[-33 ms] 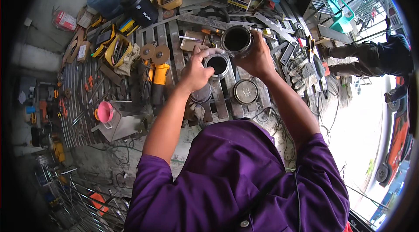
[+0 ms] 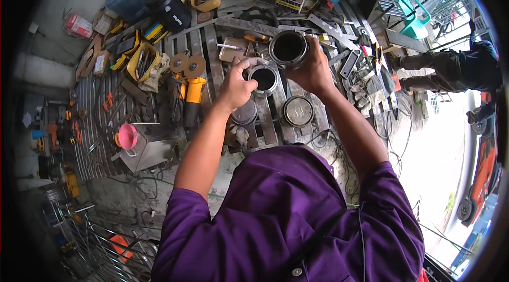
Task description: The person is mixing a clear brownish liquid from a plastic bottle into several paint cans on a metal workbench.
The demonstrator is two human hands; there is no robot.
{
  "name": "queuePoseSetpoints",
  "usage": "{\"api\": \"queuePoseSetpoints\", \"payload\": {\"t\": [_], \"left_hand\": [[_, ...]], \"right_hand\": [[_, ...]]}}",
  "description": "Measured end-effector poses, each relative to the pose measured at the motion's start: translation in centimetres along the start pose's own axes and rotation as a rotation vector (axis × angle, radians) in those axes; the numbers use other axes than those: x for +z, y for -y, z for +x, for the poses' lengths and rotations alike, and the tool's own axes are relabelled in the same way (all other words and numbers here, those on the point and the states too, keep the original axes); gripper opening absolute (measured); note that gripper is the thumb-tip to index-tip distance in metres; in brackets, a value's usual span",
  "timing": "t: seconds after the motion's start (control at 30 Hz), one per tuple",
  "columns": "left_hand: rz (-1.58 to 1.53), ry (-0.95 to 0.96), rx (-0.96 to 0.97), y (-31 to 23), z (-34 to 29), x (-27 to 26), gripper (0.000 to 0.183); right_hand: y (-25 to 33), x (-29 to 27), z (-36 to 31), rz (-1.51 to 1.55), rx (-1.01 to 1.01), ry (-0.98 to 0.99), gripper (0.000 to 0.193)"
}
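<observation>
My left hand (image 2: 239,84) is closed around a smaller round metal cylinder (image 2: 274,87) with a dark opening, thumb on its near left side and fingers over its far rim. My right hand (image 2: 314,71) grips a larger metal cylinder (image 2: 301,61) from the right, its dark mouth tilted up toward me. The two cylinders are close together above the slatted metal bench (image 2: 212,67). Nearer me lie a round metal cap (image 2: 298,111) with a raised rim and another round metal piece (image 2: 245,114), partly hidden by my left hand and the smaller cylinder.
Yellow angle grinders (image 2: 195,91) with brown discs lie left of my hands. Farther left are a cut yellow container (image 2: 143,62) of tools and a pink cup (image 2: 128,136). Gloves (image 2: 366,88) and scrap metal lie right. Another person (image 2: 450,67) stands at far right.
The larger cylinder in my right hand has shifted very slightly right and nearer me. My left fingertips have drawn back a little from it.
</observation>
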State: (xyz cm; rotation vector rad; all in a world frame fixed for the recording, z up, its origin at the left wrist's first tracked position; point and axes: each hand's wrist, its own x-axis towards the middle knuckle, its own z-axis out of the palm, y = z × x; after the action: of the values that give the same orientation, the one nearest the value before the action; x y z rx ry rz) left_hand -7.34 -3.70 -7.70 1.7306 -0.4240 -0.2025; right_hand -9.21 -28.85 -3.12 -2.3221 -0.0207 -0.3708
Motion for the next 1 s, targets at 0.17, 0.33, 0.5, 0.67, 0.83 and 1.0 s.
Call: {"api": "queuePoseSetpoints", "payload": {"t": [0.17, 0.33, 0.5, 0.67, 0.83, 1.0], "left_hand": [[0.884, 0.099, -0.089, -1.2, -0.1, 2.2, 0.05], [1.117, 0.392, -0.166, -0.9, 0.7, 2.6, 0.045], [1.239, 0.491, -0.181, -0.7, 1.3, 3.1, 0.042], [1.189, 0.518, -0.196, -1.7, 2.3, 2.5, 0.04], [1.203, 0.555, -0.191, -2.6, 2.8, 2.1, 0.041], [1.058, 0.465, -0.244, -3.5, 3.1, 1.6, 0.048]], "right_hand": [[-3.1, -0.8, -0.9, -0.007, 0.015, -0.051, 0.085], [-4.9, -1.2, -2.2, -0.01, 0.022, -0.094, 0.093], [-6.5, -2.1, -3.4, 0.086, 0.093, -0.099, 0.087], [-7.2, -2.5, -3.9, 0.101, 0.081, -0.135, 0.084], [-7.4, -2.8, -4.0, 0.092, 0.063, -0.159, 0.085], [-7.5, -3.0, -4.2, 0.152, 0.099, -0.166, 0.089]]}}
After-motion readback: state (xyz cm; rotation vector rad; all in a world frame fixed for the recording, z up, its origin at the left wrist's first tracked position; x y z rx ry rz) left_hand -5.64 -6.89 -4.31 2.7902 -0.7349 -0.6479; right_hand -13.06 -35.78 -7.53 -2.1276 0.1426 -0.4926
